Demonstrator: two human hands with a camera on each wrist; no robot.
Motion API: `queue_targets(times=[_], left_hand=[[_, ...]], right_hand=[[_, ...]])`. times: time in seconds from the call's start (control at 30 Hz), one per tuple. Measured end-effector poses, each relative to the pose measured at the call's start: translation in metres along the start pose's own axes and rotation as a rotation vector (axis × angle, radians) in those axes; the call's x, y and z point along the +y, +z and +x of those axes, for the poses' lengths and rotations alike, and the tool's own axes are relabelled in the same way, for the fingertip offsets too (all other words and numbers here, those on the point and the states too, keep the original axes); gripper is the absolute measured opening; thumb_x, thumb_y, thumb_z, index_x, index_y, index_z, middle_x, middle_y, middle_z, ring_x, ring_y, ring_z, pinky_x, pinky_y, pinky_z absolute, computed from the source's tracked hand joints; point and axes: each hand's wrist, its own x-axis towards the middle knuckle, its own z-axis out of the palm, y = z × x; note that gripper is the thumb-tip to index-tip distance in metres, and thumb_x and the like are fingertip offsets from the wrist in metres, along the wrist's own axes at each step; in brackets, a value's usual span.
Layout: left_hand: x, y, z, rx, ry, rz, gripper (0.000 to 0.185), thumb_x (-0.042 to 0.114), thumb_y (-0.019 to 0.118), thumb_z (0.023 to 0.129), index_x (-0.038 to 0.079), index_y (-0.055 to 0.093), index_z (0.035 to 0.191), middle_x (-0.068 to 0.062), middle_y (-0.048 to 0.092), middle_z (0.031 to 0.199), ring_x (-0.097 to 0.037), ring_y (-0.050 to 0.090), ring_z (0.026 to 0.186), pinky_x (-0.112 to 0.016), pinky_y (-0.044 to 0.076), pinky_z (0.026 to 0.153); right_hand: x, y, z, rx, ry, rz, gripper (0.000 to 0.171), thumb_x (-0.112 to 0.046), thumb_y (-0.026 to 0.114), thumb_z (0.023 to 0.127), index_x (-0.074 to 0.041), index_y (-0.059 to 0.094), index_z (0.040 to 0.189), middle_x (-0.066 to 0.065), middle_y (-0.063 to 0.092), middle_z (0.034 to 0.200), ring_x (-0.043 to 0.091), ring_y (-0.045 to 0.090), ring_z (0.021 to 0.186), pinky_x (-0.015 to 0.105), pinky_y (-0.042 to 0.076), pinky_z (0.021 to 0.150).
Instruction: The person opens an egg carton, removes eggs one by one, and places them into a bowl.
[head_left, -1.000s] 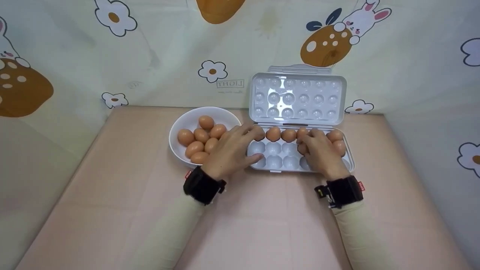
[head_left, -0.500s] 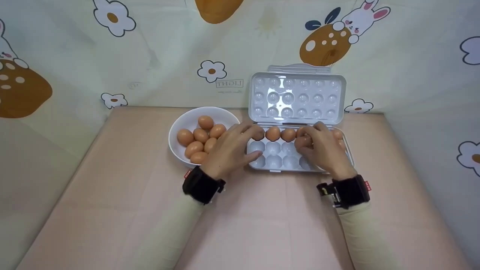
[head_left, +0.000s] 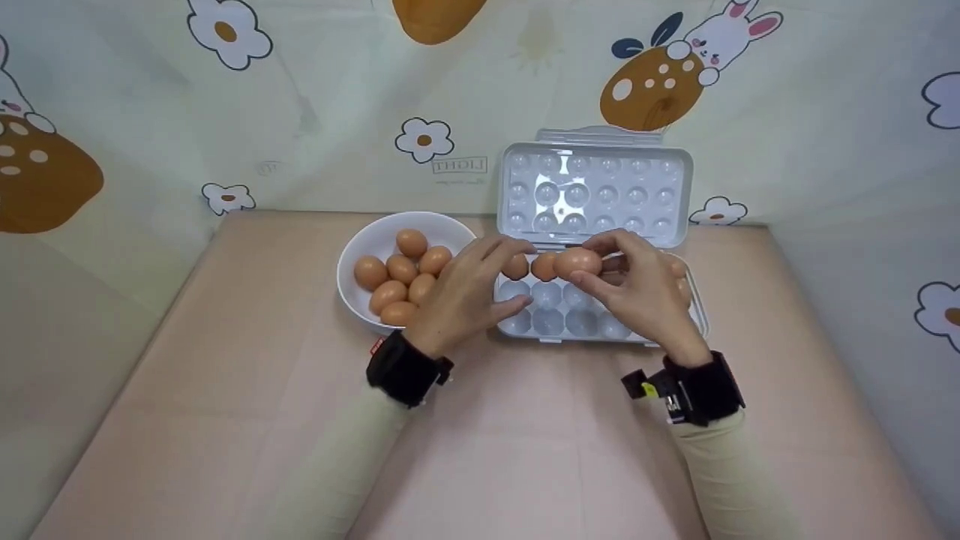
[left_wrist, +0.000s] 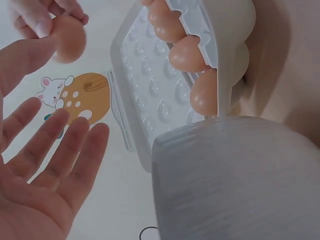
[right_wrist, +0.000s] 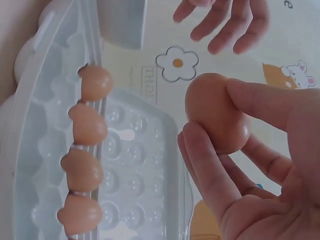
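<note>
In the head view my right hand (head_left: 649, 289) holds a brown egg (head_left: 577, 262) between thumb and fingertips, raised above a white egg tray (head_left: 547, 324). The right wrist view shows this egg (right_wrist: 217, 114) gripped on its sides, apart from the tray. My left hand (head_left: 469, 289) hovers between the bowl and the tray's left end. Its fingers (left_wrist: 87, 165) are spread, with nothing in them, in the left wrist view. Several eggs (right_wrist: 87, 170) sit along the tray's back row. More eggs at the right end are partly hidden behind my right hand.
A white bowl (head_left: 347, 292) with several brown eggs (head_left: 388, 298) stands left of the tray. The tray's clear lid (head_left: 592, 199) is raised at the back, near the patterned cloth wall (head_left: 330, 112). Pink cloth (head_left: 510, 450) covers the table in front.
My right hand has lifted the egg up from the tray and brought it slightly left, turning so the egg shows. My left hand has stayed nearly in place.
</note>
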Motion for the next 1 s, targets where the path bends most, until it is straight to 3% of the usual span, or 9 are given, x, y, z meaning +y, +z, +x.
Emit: queue_targets(times=[0.13,0.3,0.5,0.67,1.0], left_hand=[[0.001,0.000,0.000,0.040,0.045,-0.011,0.055,0.025,0.089,0.089,0.014,0.063,0.136,-0.004,0.065,0.128,-0.019,0.062,0.111,-0.029,0.055,0.099],[0.002,0.001,0.001,0.074,0.086,-0.034,0.050,0.024,0.089,0.089,0.012,0.064,0.131,-0.004,0.065,0.125,-0.019,0.066,0.109,-0.025,0.056,0.094],[0.005,0.003,0.000,0.083,0.098,-0.018,0.044,0.024,0.088,0.089,0.012,0.065,0.124,-0.003,0.064,0.120,-0.014,0.067,0.105,-0.021,0.056,0.091],[0.006,0.006,-0.001,0.059,0.114,-0.087,0.042,0.019,0.087,0.090,0.008,0.064,0.125,-0.005,0.064,0.121,-0.015,0.067,0.108,-0.018,0.055,0.093],[0.009,0.008,-0.002,0.055,0.129,-0.095,0.046,0.020,0.086,0.091,0.008,0.063,0.129,-0.006,0.063,0.124,-0.014,0.064,0.107,-0.017,0.054,0.093]], right_hand=[[-0.006,0.003,0.000,-0.060,0.019,0.138,0.044,-0.026,0.085,0.092,-0.004,0.067,0.126,0.010,0.069,0.117,0.024,0.075,0.105,0.024,0.060,0.091],[-0.010,0.008,-0.002,-0.109,0.029,0.234,0.044,-0.025,0.085,0.093,-0.006,0.066,0.127,0.009,0.068,0.119,0.022,0.074,0.106,0.027,0.060,0.092],[-0.014,0.014,-0.005,-0.130,0.007,0.238,0.044,-0.030,0.086,0.091,-0.010,0.067,0.125,0.002,0.072,0.117,0.017,0.075,0.104,0.030,0.061,0.090],[-0.016,0.017,-0.007,-0.142,0.000,0.239,0.044,-0.031,0.086,0.091,-0.011,0.067,0.125,0.001,0.074,0.117,0.016,0.075,0.104,0.027,0.061,0.090],[-0.018,0.021,-0.007,-0.184,0.024,0.304,0.043,-0.020,0.084,0.093,-0.005,0.064,0.128,0.008,0.069,0.126,0.022,0.073,0.109,0.034,0.062,0.092]])
